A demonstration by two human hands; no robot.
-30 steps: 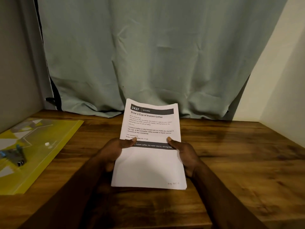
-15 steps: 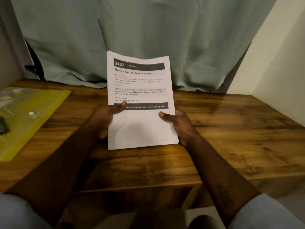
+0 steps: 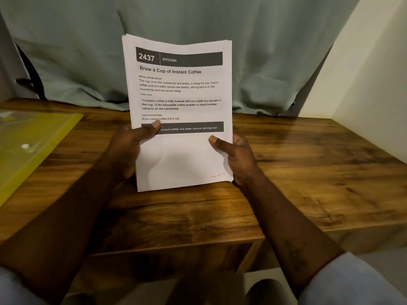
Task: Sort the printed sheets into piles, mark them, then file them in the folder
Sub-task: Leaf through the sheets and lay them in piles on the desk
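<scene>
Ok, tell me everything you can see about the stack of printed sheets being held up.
The stack of printed sheets is white paper, several pages thick, edges slightly fanned at the top. The top page has a dark header reading 2437 KITCHEN, the title Brew a Cup of Instant Coffee, text blocks, a second dark bar, and small red handwriting at the lower right corner. It is held tilted up above the wooden table, the left hand and right hand gripping its sides, thumbs on front.

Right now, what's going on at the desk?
A person holds a stack of printed sheets upright over the wooden table, left hand and right hand each with a grip on a side edge. The top sheet reads "2437 Kitchen, Brew a Cup of Instant Coffee". A yellow folder lies at the left; nothing sorted yet.
</scene>
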